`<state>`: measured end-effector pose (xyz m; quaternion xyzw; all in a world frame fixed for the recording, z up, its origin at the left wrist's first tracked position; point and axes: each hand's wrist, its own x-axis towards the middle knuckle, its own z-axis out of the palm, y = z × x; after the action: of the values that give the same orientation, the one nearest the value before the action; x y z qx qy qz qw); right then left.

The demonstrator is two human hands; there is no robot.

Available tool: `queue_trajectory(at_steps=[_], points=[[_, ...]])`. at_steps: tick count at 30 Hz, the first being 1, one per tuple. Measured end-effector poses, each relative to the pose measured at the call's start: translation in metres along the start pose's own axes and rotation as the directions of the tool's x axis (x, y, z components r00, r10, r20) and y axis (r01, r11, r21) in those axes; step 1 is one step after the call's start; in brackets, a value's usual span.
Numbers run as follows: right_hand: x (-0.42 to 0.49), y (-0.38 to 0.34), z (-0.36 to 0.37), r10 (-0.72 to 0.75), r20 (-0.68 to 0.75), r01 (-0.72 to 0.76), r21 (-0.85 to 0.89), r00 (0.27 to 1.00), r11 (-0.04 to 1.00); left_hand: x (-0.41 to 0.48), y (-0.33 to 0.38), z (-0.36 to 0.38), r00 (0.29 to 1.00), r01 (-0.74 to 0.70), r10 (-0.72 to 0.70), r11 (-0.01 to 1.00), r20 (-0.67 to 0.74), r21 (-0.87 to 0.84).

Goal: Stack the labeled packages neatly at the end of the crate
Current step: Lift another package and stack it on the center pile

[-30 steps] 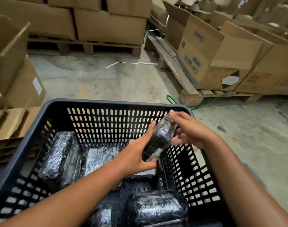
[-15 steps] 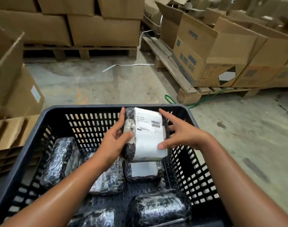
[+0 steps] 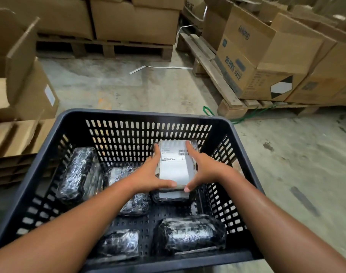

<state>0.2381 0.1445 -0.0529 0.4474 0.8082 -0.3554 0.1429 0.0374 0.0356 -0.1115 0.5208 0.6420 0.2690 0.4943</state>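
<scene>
Both hands are down inside the dark slotted crate (image 3: 117, 115), pressed to the sides of a labeled package (image 3: 176, 166) at the far right corner. The left hand (image 3: 150, 174) lies along its left edge with the fingers stretched forward and the thumb curled round the near end; the right hand (image 3: 203, 168) mirrors it on the right edge, so the package is clasped between two flat, spread hands rather than in closed fists. The package lies flat, white label facing up, its long axis running away from the person toward the crate's far wall, with the barcode end farthest away. It sits on top of another labeled package (image 3: 174, 195), whose white near edge pokes out just below the thumbs, lined up the same way. To the left of this stack, a wrapped package (image 3: 135, 203) lies partly under the left forearm, and a bigger black-wrapped bundle (image 3: 79, 172) leans by the left wall. Two more wrapped bundles lie at the near end, one at centre (image 3: 119, 245) and one on the right (image 3: 189, 233), lying crosswise. Cardboard boxes (image 3: 266, 62) on wooden pallets (image 3: 217, 75) stand around on the concrete floor (image 3: 128, 89).
</scene>
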Motion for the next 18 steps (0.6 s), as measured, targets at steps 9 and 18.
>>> queue_trajectory(at_steps=[9, 18], points=[[0.013, 0.012, 0.023, 0.076, 0.038, -0.073, -0.078, 0.996, 0.994, 0.007, -0.011, 0.013, 0.995, 0.077, -0.093, 0.918, 0.022, 0.39], [-0.017, 0.001, 0.008, 0.157, -0.003, -0.152, -0.273, 0.988, 0.95, 0.008, -0.018, 0.005, 0.992, -0.101, 0.049, 0.845, 0.112, 0.525]])
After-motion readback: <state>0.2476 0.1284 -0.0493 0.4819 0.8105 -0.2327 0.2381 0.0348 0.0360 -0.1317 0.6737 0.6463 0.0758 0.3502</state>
